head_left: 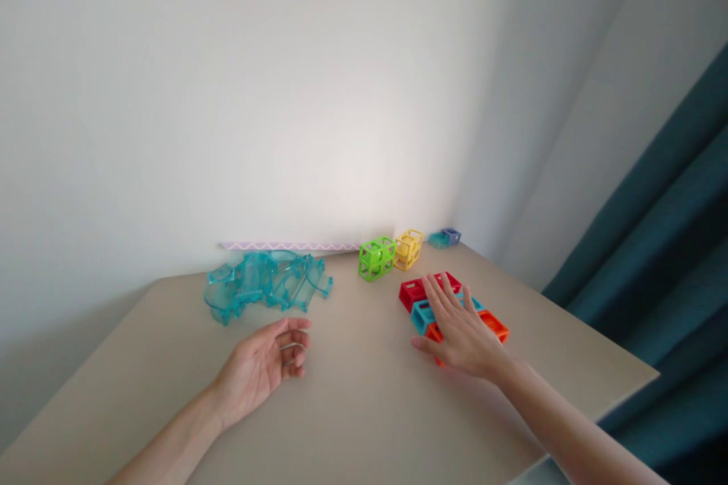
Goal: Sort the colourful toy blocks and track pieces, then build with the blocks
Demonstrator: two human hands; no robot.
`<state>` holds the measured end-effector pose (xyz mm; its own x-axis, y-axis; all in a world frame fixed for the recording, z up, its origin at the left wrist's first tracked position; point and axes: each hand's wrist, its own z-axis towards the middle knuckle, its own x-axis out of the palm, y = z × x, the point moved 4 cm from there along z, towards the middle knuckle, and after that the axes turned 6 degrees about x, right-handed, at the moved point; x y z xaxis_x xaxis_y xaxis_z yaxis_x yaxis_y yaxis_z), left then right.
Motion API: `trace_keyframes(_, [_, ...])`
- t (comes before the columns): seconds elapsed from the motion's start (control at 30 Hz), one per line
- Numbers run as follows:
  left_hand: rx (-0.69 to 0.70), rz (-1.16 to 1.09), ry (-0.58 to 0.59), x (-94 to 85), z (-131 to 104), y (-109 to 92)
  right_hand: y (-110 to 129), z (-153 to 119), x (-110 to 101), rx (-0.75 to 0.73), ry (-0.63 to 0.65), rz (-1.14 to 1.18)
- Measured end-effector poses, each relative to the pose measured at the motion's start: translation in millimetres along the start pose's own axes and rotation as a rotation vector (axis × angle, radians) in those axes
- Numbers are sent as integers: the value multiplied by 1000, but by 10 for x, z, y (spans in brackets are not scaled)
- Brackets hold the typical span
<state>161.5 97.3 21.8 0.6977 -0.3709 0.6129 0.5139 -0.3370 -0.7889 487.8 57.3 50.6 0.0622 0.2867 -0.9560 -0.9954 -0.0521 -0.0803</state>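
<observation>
My right hand (463,330) lies flat with fingers spread over a row of open-frame plastic blocks. A red block (412,294) is at the back, a light blue block (419,316) in the middle and an orange block (496,326) at the front; the palm hides part of them. Palm turned inward, my left hand (265,364) rests on or just above the table with its fingers loosely curled and apart, nothing in it. Just beyond it is a heap of clear teal plastic track pieces (267,284).
By the wall stand a green frame block (376,258) and a yellow one (408,250). A dark blue block (451,236) with a small teal piece (438,239) sits in the far corner. A purple patterned strip (290,246) runs along the wall. Teal curtains (654,265) hang right of the table (353,409).
</observation>
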Motion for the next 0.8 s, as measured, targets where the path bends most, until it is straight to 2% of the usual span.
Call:
trace_keyframes(0.23, [-8,-10,-2,-5,9,4,-91,70,99,-27,-4,6])
trace_keyframes(0.37, [-7,-15,5,-9,24,7,-126,154,133,-40,39,41])
trace_keyframes(0.53, [-12,-12,17,-6,31,11,-134,329,149,-85,106,106])
trace_keyframes(0.8, [-11,-14,19,0,35,18,-90,628,226,-191,126,152])
